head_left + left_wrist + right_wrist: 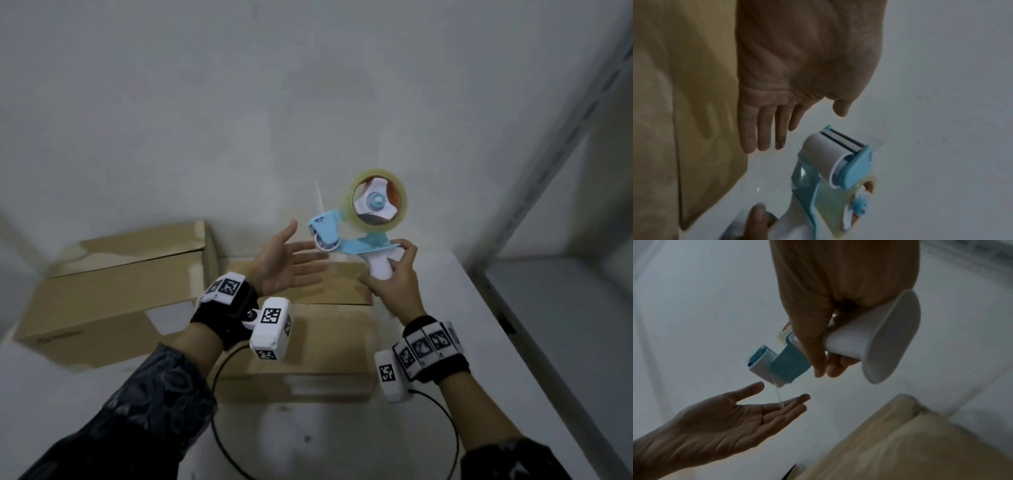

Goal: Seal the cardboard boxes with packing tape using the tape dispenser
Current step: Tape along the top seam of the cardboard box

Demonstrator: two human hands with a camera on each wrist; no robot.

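My right hand [394,274] grips the white handle of a blue and white tape dispenser [346,233] and holds it up in the air above the table. A roll of clear tape [378,202] sits on it, and a loose tape end [319,198] sticks up from its blade. My left hand [284,263] is flat, palm up, with straight fingers just under the dispenser's roller [826,155]; it holds nothing. In the right wrist view the tape end [780,399] hangs near my left fingers [793,404]. Two cardboard boxes [113,291] [308,346] lie below on the table.
The white table [342,442] stands in a corner, with a pale wall behind and a metal frame post [555,147] at the right. The larger box lies at the left, the smaller one in the middle. A black cable [452,431] loops across the table's front.
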